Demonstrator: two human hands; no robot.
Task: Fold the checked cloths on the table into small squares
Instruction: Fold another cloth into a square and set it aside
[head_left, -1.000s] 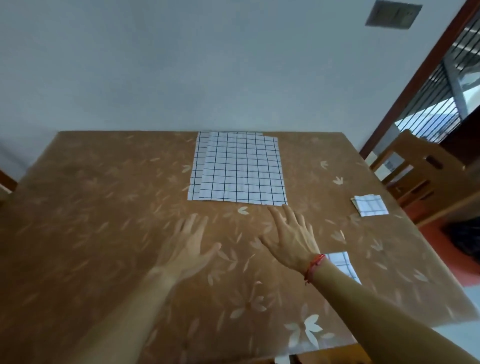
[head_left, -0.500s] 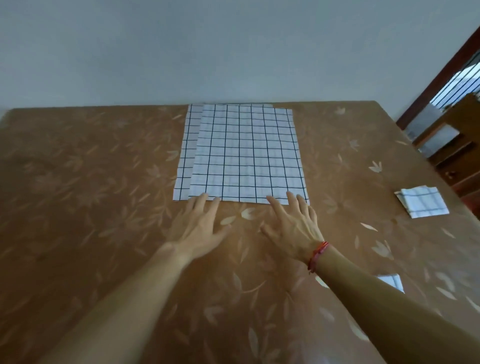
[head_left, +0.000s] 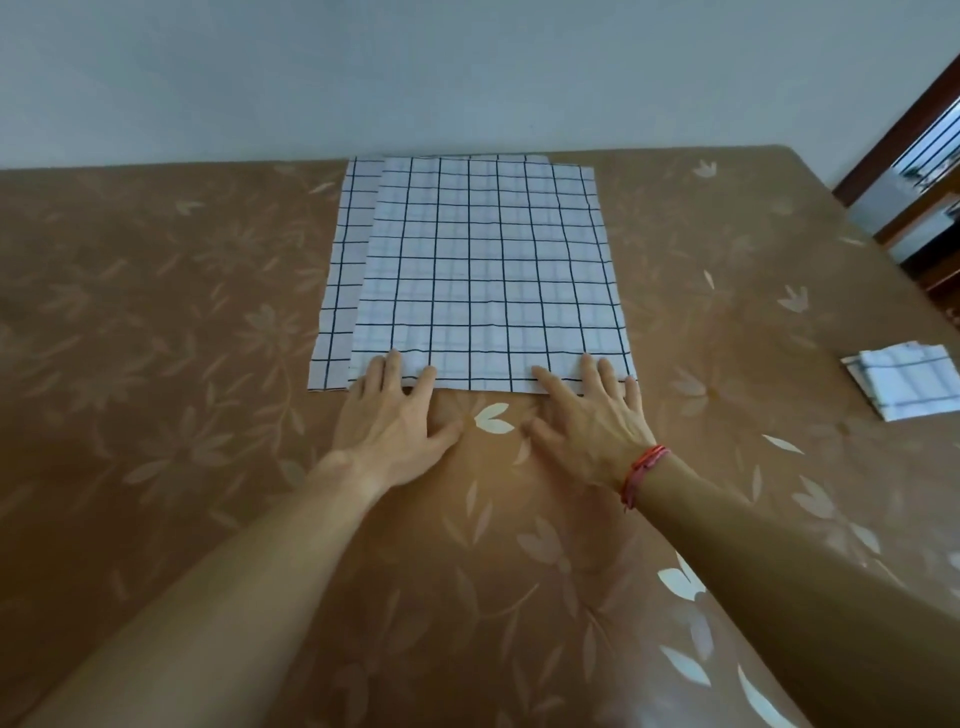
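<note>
Two checked cloths lie flat in a stack at the far middle of the counter (head_left: 156, 364), which is covered in a brown sheet printed with pale leaves. The upper cloth (head_left: 488, 270), white with a dark grid, sits a little to the right of the lower cloth (head_left: 337, 291), so a strip of the lower one shows along the left side and at the far edge.

The left hand (head_left: 395, 426) lies palm down with its fingers straight and spread. Its fingertips rest on the near edge of the upper cloth by the left corner, gripping nothing. The right hand (head_left: 592, 421) lies the same way, flat and spread, with its fingertips on the near edge by the right corner and nothing in its hold. A red string bracelet (head_left: 641, 470) circles the right wrist.

Well apart from the stack, at the right edge of the counter, lies a folded checked cloth (head_left: 906, 382) – a small layered square. A pale wall (head_left: 467, 78) stands behind the counter.
</note>
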